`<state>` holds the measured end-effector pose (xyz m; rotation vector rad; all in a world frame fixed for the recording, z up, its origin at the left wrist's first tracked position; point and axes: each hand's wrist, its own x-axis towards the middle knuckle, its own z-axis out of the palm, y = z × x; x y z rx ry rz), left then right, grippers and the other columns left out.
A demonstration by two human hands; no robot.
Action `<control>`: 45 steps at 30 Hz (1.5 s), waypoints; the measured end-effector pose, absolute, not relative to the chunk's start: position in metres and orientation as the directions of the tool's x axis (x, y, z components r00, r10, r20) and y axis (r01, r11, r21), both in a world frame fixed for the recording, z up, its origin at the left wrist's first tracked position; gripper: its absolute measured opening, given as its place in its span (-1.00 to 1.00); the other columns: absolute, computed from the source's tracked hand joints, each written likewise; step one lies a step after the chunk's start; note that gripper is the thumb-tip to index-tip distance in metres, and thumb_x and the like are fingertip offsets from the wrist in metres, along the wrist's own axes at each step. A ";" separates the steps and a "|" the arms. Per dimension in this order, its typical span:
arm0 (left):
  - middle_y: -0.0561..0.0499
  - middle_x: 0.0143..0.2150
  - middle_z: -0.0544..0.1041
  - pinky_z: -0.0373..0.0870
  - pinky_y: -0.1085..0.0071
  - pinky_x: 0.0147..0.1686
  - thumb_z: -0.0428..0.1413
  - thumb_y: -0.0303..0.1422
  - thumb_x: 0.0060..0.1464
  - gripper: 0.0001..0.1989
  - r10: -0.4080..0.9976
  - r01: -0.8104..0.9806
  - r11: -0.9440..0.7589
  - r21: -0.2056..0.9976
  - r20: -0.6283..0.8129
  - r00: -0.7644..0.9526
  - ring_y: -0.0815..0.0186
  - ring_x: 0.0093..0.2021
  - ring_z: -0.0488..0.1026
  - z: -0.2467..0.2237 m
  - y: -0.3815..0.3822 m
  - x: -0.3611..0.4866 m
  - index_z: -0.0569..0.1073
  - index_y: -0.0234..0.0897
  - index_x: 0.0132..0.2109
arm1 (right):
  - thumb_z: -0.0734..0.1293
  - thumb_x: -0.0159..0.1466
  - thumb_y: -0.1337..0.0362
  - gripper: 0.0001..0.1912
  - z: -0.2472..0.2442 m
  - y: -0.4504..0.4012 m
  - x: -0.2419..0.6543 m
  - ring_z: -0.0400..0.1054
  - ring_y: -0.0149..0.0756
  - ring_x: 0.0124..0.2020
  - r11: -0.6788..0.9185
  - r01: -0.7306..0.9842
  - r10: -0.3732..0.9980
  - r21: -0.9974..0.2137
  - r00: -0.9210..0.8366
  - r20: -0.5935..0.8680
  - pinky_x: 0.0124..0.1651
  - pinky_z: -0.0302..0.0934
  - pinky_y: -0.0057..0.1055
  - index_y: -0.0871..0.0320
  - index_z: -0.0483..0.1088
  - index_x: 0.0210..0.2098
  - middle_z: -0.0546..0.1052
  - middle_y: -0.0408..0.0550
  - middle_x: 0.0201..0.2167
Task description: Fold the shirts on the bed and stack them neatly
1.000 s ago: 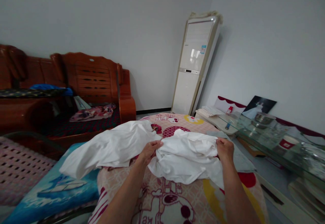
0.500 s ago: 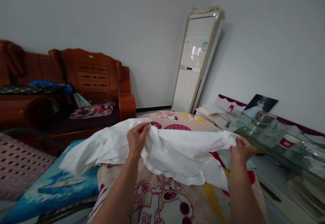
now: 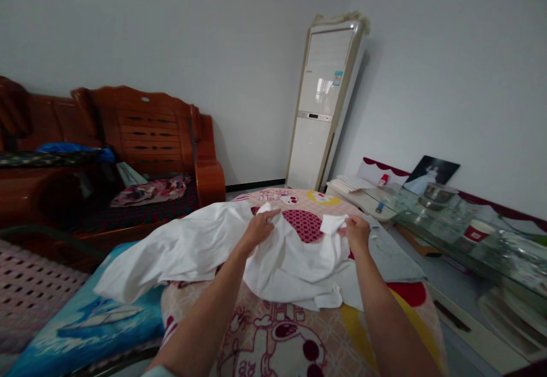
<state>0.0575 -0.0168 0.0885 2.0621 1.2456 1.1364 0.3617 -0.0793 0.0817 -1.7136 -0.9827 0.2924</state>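
White cloth: it (image 3: 294,266) lay on the surface (image 3: 256,354) between the two hands, its upper parts raised by them and its near edge resting on the patterned cover.
Look of it: plain, soft and thin, with loose creases, a sagging middle, a small squared flap (image 3: 332,224) by the right hand, and a rumpled near edge.
Left fingers: those of the left hand (image 3: 258,230) pinched the upper left part, the index finger reaching out along it.
Right fingers: those of the right hand (image 3: 358,233) gripped the cloth beside the flap.
Handling: light, even tension between the hands would have suited such limp fabric, with the sag drawn out gently and creases smoothed outward; too hard a pull at one end could have skewed it.
Left side: more white fabric (image 3: 179,246) spread beyond the left hand, over a blue cushion (image 3: 111,320); whether it joined the held piece could not be told.
Right side: a pale grey cloth (image 3: 395,260) lay beyond the right hand.
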 end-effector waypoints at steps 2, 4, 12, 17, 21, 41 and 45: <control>-0.03 -0.19 0.56 0.32 0.37 -0.05 -0.01 -0.52 -0.01 -0.51 0.813 0.600 -0.563 0.568 0.511 0.279 0.25 -0.16 0.45 0.113 0.005 0.060 0.50 -0.17 0.07 | 0.11 0.14 0.17 -0.58 0.101 -0.064 0.365 0.42 -0.16 -0.20 0.029 0.540 0.654 -0.841 0.626 0.424 -0.18 0.31 -0.32 0.25 0.49 -0.24 0.57 0.10 -0.33; -0.04 -0.21 0.55 0.30 0.37 -0.02 -0.05 -0.52 0.05 -0.56 0.786 0.641 -0.590 0.490 0.529 0.319 0.25 -0.14 0.45 0.124 0.024 0.061 0.53 -0.19 0.03 | 0.11 0.17 0.16 -0.54 0.117 -0.052 0.368 0.34 -0.14 -0.03 0.159 0.666 0.612 -0.729 0.513 0.602 -0.03 0.25 -0.28 0.25 0.46 -0.11 0.54 0.12 -0.17; -0.21 0.14 0.40 0.27 0.20 0.14 0.07 -0.63 -0.10 -0.61 0.877 0.748 -0.389 0.538 0.465 0.121 0.09 0.15 0.34 0.029 0.006 0.050 0.52 -0.35 -0.08 | 0.09 0.14 0.32 -0.54 0.057 -0.081 0.358 0.36 -0.17 -0.02 -0.001 0.817 0.706 -0.577 0.409 0.578 0.09 0.19 -0.25 0.29 0.48 -0.10 0.52 0.14 -0.10; -0.15 0.04 0.48 0.31 0.28 0.12 0.05 -0.61 -0.03 -0.67 0.822 0.670 -0.505 0.544 0.541 0.179 0.21 0.08 0.40 -0.016 -0.037 0.034 0.48 -0.31 -0.09 | 0.10 0.21 0.26 -0.60 0.001 -0.135 0.335 0.46 -0.18 -0.18 -0.019 0.784 0.792 -0.620 0.390 0.469 -0.07 0.28 -0.31 0.23 0.52 -0.18 0.59 0.08 -0.23; -0.12 -0.12 0.56 0.38 0.35 0.00 -0.07 -0.64 0.06 -0.67 0.862 0.721 -0.420 0.552 0.491 0.126 0.27 -0.06 0.49 -0.017 -0.057 0.022 0.48 -0.34 -0.11 | 0.14 0.26 0.24 -0.67 -0.006 -0.161 0.301 0.46 -0.23 -0.25 0.168 0.789 0.788 -0.592 0.253 0.561 -0.13 0.28 -0.38 0.20 0.52 -0.26 0.59 0.05 -0.30; -0.09 -0.12 0.58 0.35 0.39 -0.08 0.05 -0.48 0.08 -0.57 0.959 0.875 -0.185 0.448 0.278 0.060 0.24 -0.09 0.50 0.005 -0.088 0.020 0.37 -0.28 0.13 | 0.13 0.27 0.45 -0.75 -0.013 -0.184 0.220 0.25 -0.31 -0.34 0.464 0.829 0.802 -0.312 -0.243 0.546 -0.24 0.09 -0.41 0.18 0.40 -0.41 0.40 -0.06 -0.44; 0.03 -0.35 0.56 0.31 0.47 -0.27 0.07 -0.42 0.03 -0.56 0.972 0.816 -0.155 0.557 0.232 0.026 0.32 -0.30 0.49 0.053 -0.086 -0.004 0.43 -0.27 0.09 | 0.20 0.24 0.39 -0.79 0.017 -0.189 0.222 0.29 -0.38 -0.43 0.495 0.675 0.838 -0.547 -0.207 0.504 -0.33 0.10 -0.48 0.19 0.48 -0.33 0.45 -0.09 -0.47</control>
